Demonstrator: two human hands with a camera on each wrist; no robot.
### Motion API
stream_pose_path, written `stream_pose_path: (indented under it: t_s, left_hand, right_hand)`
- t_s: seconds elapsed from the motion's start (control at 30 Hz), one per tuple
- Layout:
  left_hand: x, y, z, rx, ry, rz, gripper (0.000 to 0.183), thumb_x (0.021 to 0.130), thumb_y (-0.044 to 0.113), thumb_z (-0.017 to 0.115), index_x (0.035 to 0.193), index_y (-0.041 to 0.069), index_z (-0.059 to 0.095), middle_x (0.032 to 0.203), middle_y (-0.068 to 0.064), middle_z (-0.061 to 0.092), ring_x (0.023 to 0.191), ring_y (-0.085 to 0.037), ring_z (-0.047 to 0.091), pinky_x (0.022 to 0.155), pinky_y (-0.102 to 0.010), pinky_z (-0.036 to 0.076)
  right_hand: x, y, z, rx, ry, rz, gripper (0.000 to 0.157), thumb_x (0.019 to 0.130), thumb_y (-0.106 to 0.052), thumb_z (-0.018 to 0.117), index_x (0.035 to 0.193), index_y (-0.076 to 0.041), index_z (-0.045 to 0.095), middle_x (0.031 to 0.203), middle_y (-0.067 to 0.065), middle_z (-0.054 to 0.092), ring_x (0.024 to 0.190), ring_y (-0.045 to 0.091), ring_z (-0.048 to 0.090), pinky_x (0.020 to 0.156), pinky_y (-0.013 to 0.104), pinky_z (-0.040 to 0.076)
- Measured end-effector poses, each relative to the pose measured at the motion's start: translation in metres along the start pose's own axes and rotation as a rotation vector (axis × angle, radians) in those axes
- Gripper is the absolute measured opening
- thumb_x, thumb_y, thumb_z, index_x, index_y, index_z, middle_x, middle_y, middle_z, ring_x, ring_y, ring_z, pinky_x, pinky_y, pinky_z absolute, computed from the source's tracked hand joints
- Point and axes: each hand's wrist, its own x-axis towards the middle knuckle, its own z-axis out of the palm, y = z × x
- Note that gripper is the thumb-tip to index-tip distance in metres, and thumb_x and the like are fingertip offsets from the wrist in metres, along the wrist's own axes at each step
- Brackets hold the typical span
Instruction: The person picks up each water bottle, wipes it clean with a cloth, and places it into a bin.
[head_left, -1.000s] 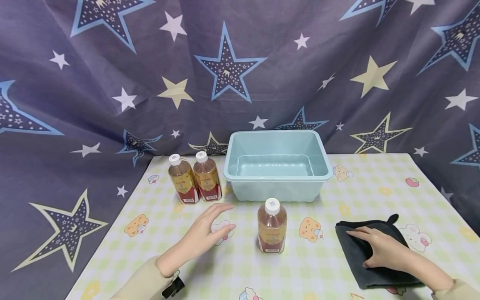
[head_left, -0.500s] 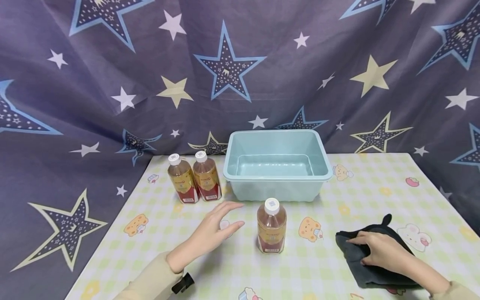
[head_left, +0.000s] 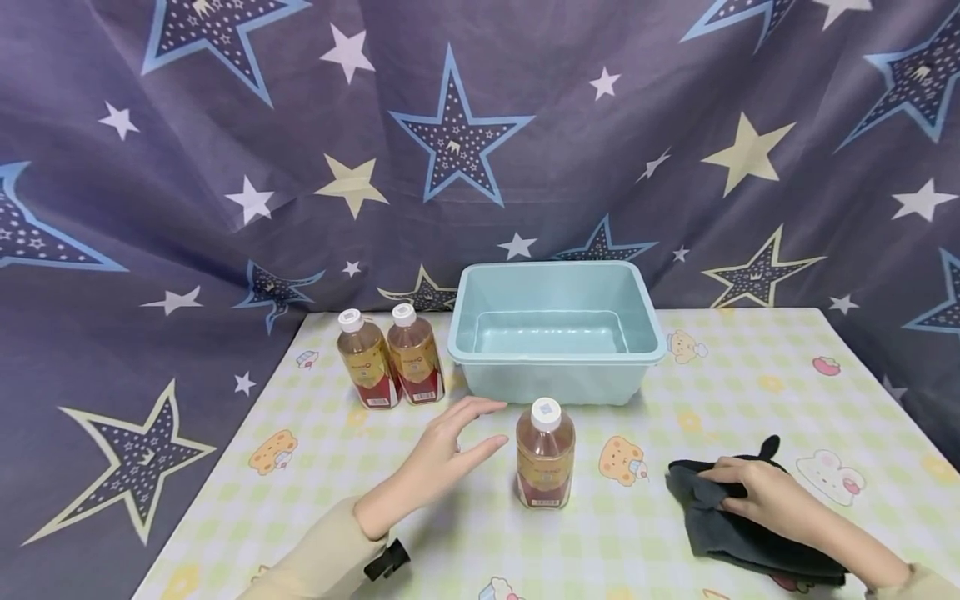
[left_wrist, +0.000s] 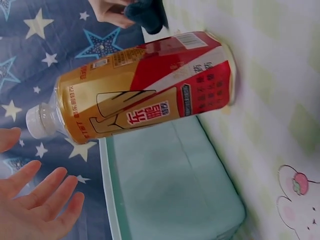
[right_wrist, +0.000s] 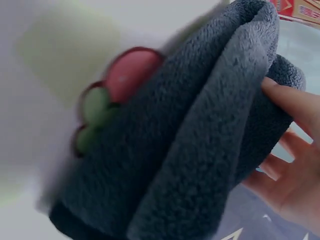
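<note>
A drink bottle [head_left: 545, 458] with a white cap and a gold-and-red label stands upright near the middle of the table. My left hand [head_left: 438, 458] is just left of it, fingers and thumb spread, apart from the bottle. The left wrist view shows that bottle [left_wrist: 145, 87] with the fingers [left_wrist: 50, 195] beside its cap end. On the right, my right hand [head_left: 765, 496] pinches a dark grey towel [head_left: 738, 537], which is bunching up and partly raised. In the right wrist view the towel [right_wrist: 185, 135] hangs in folds from the thumb and fingers.
Behind the bottle stands a light blue plastic bin [head_left: 555, 379], nothing visible inside. Left of the bin are two more bottles, one [head_left: 367, 367] close beside the other [head_left: 416, 362]. A checkered cloth [head_left: 262, 517] covers the table; a starry curtain [head_left: 570, 167] hangs behind.
My left hand has moved right, closer to the middle bottle. The right hand has gathered the towel, which was lying flatter and is now bunched and lifted.
</note>
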Motion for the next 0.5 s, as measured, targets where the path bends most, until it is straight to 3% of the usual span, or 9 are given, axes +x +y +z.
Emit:
stream_pose_path:
  t_s: [0.3,0.5]
  left_hand:
    - [0.009,0.007,0.010,-0.033,0.026,0.054,0.036,0.080,0.019,0.066,0.111,0.005,0.058,0.109,-0.002,0.058,0.103,-0.015,0.053,0.092,-0.030,0.042]
    - [0.015,0.013,0.016,-0.060,0.043,0.057,0.037,0.079,0.020,0.067,0.112,0.008,0.057,0.108,-0.001,0.058,0.103,-0.014,0.052,0.091,-0.029,0.043]
  right_hand:
    - [0.010,-0.013,-0.010,0.086,0.091,-0.131,0.031,0.076,-0.002,0.065,0.106,0.003,0.060,0.091,-0.005,0.054,0.075,-0.003,0.044,0.055,0.018,0.040]
    - [0.017,-0.025,-0.014,0.107,0.175,-0.188,0.031,0.077,0.000,0.064,0.107,0.002,0.060,0.093,-0.009,0.053,0.079,-0.002,0.046,0.060,0.016,0.042]
